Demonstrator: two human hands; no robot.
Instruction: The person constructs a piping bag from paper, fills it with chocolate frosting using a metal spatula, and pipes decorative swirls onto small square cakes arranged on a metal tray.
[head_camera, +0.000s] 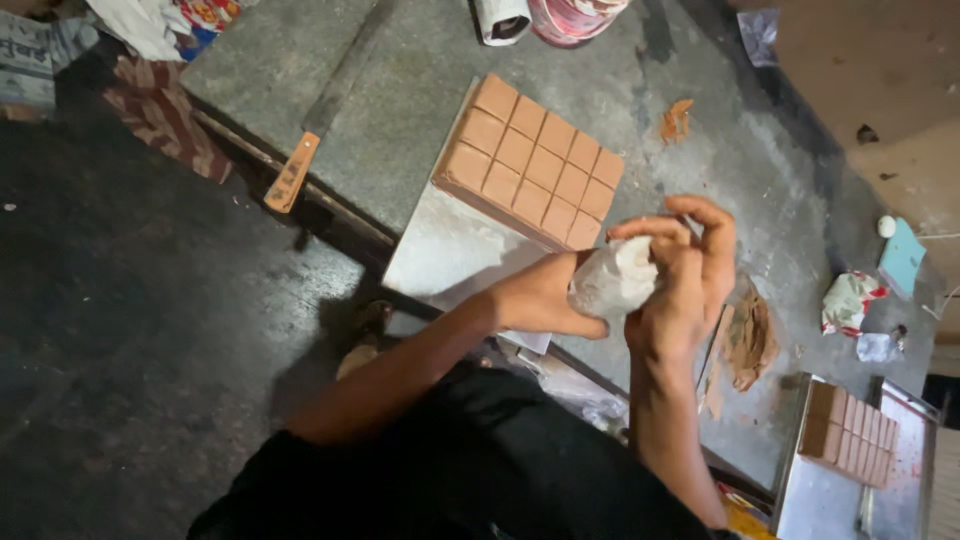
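Head view, looking down. Both hands meet over the near edge of the grey stone counter (400, 120). Left hand (545, 298) is curled around a crumpled whitish paper-wrapped lump (612, 280), thumb beneath it, fingers hidden behind. Right hand (685, 275) is closed on the same lump from the other side, fingers (700, 215) arched over its top. The lump is held in the air between the two palms, just in front of a flat metal sheet (445, 250) lying on the counter. On the far part of that sheet sits a brown slab scored into square pieces (530, 160), apart from the hands. To the left, well apart, a long knife with an orange-brown wooden handle (292, 172) lies on the counter, handle at the edge. Right of the hands, a smear of brown scraps (748, 335) lies on the counter surface. At lower right, a second metal tray (815, 500) carries a smaller scored brown slab (850, 432). Crumpled wrappers (850, 300) and a small light-blue card (903, 258) lie at the far right. Person's dark clothing fills the lower frame.
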